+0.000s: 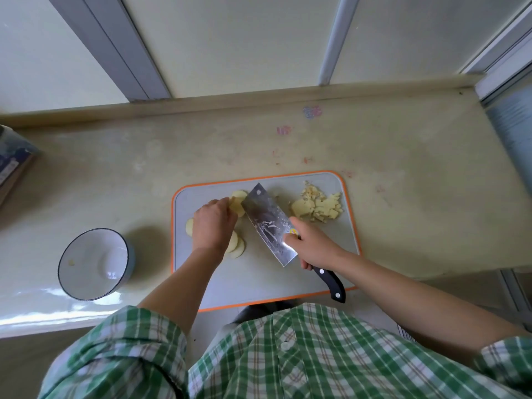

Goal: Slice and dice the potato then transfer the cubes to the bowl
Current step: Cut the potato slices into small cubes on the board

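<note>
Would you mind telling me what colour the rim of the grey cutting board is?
Orange; the grey cutting board's rim shows best in the head view.

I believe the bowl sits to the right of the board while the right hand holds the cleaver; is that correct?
Not quite: the head view shows the bowl left of the board. The right hand does hold the cleaver.

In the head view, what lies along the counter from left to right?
Box → bowl → left hand → cleaver → diced potato. Slices and right hand overlap these, so omitted.
</note>
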### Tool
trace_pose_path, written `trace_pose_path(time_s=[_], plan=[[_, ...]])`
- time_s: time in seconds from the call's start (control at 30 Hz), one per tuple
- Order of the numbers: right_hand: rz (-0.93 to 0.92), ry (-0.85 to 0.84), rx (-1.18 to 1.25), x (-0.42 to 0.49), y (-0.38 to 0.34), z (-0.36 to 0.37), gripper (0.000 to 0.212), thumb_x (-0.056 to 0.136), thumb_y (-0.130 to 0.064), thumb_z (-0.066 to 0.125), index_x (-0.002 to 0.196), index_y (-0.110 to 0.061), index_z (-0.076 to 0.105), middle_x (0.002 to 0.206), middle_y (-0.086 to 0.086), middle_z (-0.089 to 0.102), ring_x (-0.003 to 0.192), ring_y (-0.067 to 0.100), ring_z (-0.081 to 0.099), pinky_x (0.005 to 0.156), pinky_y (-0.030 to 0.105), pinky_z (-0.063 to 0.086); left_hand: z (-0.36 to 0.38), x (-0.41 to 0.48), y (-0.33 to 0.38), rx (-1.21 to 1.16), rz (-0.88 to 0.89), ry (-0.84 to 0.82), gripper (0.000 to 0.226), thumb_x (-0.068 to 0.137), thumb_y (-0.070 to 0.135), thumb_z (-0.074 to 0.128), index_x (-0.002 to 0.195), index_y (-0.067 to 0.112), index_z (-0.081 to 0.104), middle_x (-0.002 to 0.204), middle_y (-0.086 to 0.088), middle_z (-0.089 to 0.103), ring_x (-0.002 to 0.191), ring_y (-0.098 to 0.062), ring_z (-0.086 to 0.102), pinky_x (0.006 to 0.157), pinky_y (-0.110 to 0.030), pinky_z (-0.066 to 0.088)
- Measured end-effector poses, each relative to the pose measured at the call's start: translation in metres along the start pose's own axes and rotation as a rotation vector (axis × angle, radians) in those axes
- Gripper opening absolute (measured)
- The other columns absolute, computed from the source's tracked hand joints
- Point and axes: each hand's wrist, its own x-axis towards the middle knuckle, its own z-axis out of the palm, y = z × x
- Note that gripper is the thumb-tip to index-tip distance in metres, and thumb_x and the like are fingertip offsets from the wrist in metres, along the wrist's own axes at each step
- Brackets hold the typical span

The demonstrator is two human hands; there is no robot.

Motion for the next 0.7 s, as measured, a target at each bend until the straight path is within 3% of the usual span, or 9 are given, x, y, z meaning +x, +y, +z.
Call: trace_pose_path(time_s=[0.1, 0.17, 0.27, 0.33, 0.4, 0.47, 0.57, 0.7], plan=[[-0.008, 0.004, 0.01, -0.003, 0.003, 0.0, 0.039, 0.098, -0.022, 0.039, 0.134, -0.007, 0.033, 0.059, 0.007, 0.047, 0.039, 0.017, 0.049, 0.04, 0.023, 0.039, -0.006, 0.002, -0.002, -0.164, -0.182, 0.081, 0.011, 0.086, 0.015, 0.056, 0.079, 0.007, 0.057, 0.071, -0.011, 0.059, 0.069, -0.035, 0.053, 0.062, -0.034, 0.033], [-0.005, 0.052, 0.056, -0.004, 0.004, -0.002, 0.048, 0.099, -0.025, 0.04, 0.144, -0.015, 0.027, 0.065, 0.011, 0.053, 0.042, 0.017, 0.05, 0.044, 0.026, 0.041, -0.007, 0.002, 0.0, -0.311, -0.288, 0.102, 0.016, 0.083, 0.02, 0.054, 0.073, 0.009, 0.05, 0.072, -0.005, 0.052, 0.066, -0.032, 0.054, 0.062, -0.036, 0.037], [-0.013, 0.17, 0.054, -0.004, 0.007, -0.01, 0.032, 0.098, -0.022, 0.041, 0.124, -0.004, 0.039, 0.061, 0.01, 0.046, 0.039, 0.02, 0.048, 0.045, 0.028, 0.038, -0.005, 0.001, 0.017, -0.531, -0.347, -0.003, 0.017, 0.081, 0.024, 0.051, 0.079, 0.008, 0.058, 0.084, -0.006, 0.06, 0.067, -0.028, 0.067, 0.07, -0.041, 0.053], [-0.018, 0.222, 0.006, -0.007, 0.013, -0.013, 0.019, 0.098, -0.02, 0.041, 0.106, -0.003, 0.041, 0.06, 0.008, 0.04, 0.04, 0.022, 0.045, 0.039, 0.024, 0.037, 0.003, -0.005, 0.034, -0.62, -0.367, -0.141, 0.013, 0.083, 0.018, 0.054, 0.078, 0.007, 0.058, 0.074, -0.01, 0.066, 0.061, -0.023, 0.069, 0.067, -0.043, 0.056], [-0.034, 0.267, -0.089, -0.014, 0.021, -0.014, 0.015, 0.097, -0.018, 0.04, 0.09, -0.005, 0.038, 0.062, 0.007, 0.038, 0.044, 0.024, 0.042, 0.037, 0.023, 0.034, 0.018, -0.016, 0.046, -0.572, -0.419, -0.241, 0.009, 0.083, 0.021, 0.058, 0.085, 0.012, 0.061, 0.073, -0.006, 0.069, 0.064, -0.022, 0.069, 0.069, -0.042, 0.057], [-0.078, 0.299, -0.259, -0.021, 0.031, -0.012, 0.016, 0.096, -0.017, 0.041, 0.084, -0.009, 0.035, 0.06, 0.005, 0.037, 0.05, 0.028, 0.043, 0.047, 0.031, 0.032, 0.032, -0.032, 0.053, -0.503, -0.454, -0.281, 0.02, 0.081, 0.023, 0.062, 0.1, 0.016, 0.062, 0.084, -0.005, 0.07, 0.074, -0.026, 0.069, 0.073, -0.04, 0.056], [-0.126, 0.318, -0.466, -0.033, 0.046, -0.006, 0.009, 0.096, -0.018, 0.043, 0.09, -0.012, 0.039, 0.063, 0.007, 0.047, 0.068, 0.038, 0.053, 0.055, 0.034, 0.024, 0.041, -0.053, 0.057, -0.385, -0.394, -0.225, 0.025, 0.082, 0.02, 0.063, 0.106, 0.016, 0.061, 0.096, -0.008, 0.066, 0.084, -0.029, 0.063, 0.07, -0.032, 0.047], [-0.154, 0.347, -0.587, -0.044, 0.057, 0.007, 0.013, 0.098, -0.02, 0.038, 0.102, -0.009, 0.044, 0.078, 0.014, 0.059, 0.074, 0.038, 0.057, 0.055, 0.035, 0.028, 0.04, -0.067, 0.055, -0.326, -0.345, -0.155, 0.039, 0.081, 0.024, 0.068, 0.118, 0.015, 0.058, 0.109, -0.01, 0.052, 0.091, -0.031, 0.057, 0.076, -0.03, 0.04]])
